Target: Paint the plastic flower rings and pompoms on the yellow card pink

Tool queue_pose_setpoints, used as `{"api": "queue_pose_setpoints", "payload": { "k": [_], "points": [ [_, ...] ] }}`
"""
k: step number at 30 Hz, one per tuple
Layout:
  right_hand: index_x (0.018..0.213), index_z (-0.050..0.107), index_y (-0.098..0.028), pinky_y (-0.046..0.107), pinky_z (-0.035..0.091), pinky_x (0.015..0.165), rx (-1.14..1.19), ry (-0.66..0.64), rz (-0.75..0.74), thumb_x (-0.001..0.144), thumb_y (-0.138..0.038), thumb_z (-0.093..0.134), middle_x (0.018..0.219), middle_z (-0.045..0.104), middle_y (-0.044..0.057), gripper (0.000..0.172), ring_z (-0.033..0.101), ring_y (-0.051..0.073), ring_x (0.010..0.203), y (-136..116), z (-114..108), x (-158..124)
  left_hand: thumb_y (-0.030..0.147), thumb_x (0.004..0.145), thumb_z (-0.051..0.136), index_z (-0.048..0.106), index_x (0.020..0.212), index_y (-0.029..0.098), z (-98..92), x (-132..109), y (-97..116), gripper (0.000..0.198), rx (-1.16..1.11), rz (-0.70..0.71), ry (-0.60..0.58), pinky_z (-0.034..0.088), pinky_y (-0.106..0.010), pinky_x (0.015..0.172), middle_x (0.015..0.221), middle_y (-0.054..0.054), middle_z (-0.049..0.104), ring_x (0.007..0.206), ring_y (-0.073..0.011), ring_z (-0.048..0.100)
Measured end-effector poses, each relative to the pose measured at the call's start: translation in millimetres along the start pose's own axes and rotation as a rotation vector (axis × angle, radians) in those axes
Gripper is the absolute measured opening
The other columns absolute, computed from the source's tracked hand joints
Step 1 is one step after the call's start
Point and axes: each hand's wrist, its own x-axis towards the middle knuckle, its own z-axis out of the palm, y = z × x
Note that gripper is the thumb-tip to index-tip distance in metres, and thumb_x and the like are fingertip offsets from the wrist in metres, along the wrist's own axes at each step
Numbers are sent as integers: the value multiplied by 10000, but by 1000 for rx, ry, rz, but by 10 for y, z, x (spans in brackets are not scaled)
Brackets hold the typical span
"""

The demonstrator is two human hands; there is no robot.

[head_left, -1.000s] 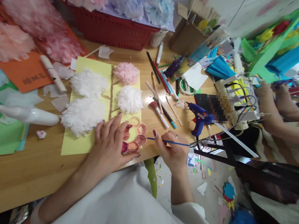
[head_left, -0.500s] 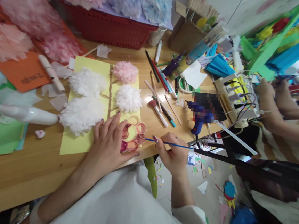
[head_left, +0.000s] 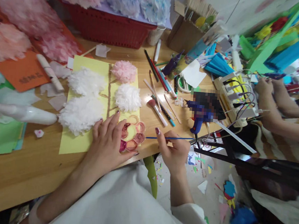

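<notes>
My left hand [head_left: 108, 140] lies flat, fingers spread, on a clear flower-shaped paint palette [head_left: 133, 135] with pink paint, which rests on a yellow sheet [head_left: 87, 85]. White and pink tissue pompoms [head_left: 83, 111] are set on that sheet along a brown stem. My right hand [head_left: 172, 149] pinches a thin blue paintbrush [head_left: 172, 138], held level, its tip at the palette's right edge.
Pencils and brushes [head_left: 161, 92] lie scattered on the wooden table [head_left: 29, 164]. A blue glue gun [head_left: 200, 118] stands near the edge. A red basket [head_left: 107, 26] of tissue flowers sits at the back. Another person's arms [head_left: 278, 102] work at the right.
The brush tip has stayed at the palette's right edge, and my right hand has shifted slightly. My left hand stays on the palette.
</notes>
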Motion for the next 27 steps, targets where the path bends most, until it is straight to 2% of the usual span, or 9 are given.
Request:
{"api": "queue_pose_setpoints", "payload": {
  "k": [2,6,12,15,17,19,21,24,27],
  "points": [
    [530,501,-202,237,318,417,-23,61,27,920,-259,658,410,494,-59,424,430,75,360,-20,21,11,569,727,764,383,1402,99,3,-2,-5,907,0,10,5,302,-638,1108,1515,-313,426,1369,-450,428],
    [500,493,-190,234,289,405,-28,97,61,931,-247,639,386,450,-66,459,388,57,348,-52,58,16,576,724,765,397,1385,82,2,0,-9,904,25,21,10,316,-630,1102,1498,-319,444,1357,-451,441],
    [467,384,-186,259,221,417,-69,173,40,917,-221,658,429,268,-80,528,249,49,392,-74,99,14,595,732,750,411,1375,64,3,3,-6,900,36,25,11,322,-629,1096,1483,-328,453,1348,-452,450],
    [461,323,-187,273,209,434,-108,203,60,914,-242,671,451,234,-75,574,229,55,410,-61,120,25,599,723,757,410,1376,69,1,1,-6,909,35,28,13,320,-628,1097,1482,-322,460,1341,-450,457],
    [460,344,-191,274,224,442,-123,216,67,900,-278,697,442,265,-74,570,265,60,407,-52,121,31,587,723,762,406,1378,74,-3,1,-6,905,34,25,8,319,-628,1095,1487,-322,455,1341,-453,458],
    [538,510,-194,258,275,446,-95,166,88,894,-299,705,461,397,-69,419,358,70,411,-52,99,32,574,722,767,405,1377,73,-9,3,-2,901,31,21,4,318,-631,1091,1488,-331,450,1341,-458,457],
    [735,650,-200,235,333,446,4,36,145,913,-294,674,536,541,-57,202,450,82,428,-61,53,27,567,710,779,409,1372,66,-13,7,4,909,28,18,1,313,-630,1094,1483,-340,450,1342,-462,456],
    [864,651,-202,214,423,505,153,-170,230,958,-261,589,651,646,-31,127,559,99,516,-72,-40,6,564,699,788,424,1356,59,-16,13,13,905,25,11,1,307,-623,1100,1479,-339,454,1343,-460,457],
    [902,637,-199,227,489,639,172,-271,206,966,-228,560,776,695,5,104,637,124,670,-58,-118,-20,569,712,775,433,1352,59,-12,14,15,888,25,11,3,306,-616,1101,1488,-329,449,1338,-451,460]
  ]
}}
